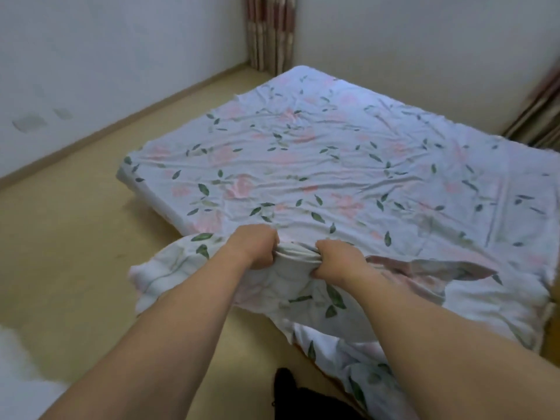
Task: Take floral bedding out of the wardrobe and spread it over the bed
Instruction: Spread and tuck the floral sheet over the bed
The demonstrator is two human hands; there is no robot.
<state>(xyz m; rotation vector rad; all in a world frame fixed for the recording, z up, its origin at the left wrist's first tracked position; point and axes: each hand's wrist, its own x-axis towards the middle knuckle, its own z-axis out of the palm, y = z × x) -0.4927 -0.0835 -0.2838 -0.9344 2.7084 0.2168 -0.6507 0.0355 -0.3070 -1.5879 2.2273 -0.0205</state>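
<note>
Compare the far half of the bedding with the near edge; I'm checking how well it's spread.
The far half of the bedding lies flat on the bed with only light wrinkles; the near edge is bunched and lifted.
No hand touches the far half; the left hand and right hand grip the near edge.
The far half stays on the bed; the near edge hangs off it.
Both show the same floral print.

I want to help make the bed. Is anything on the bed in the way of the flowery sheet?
Nothing visible. The floral bedding already lies across the bed, and both the left hand and right hand grip its bunched near edge.
</note>
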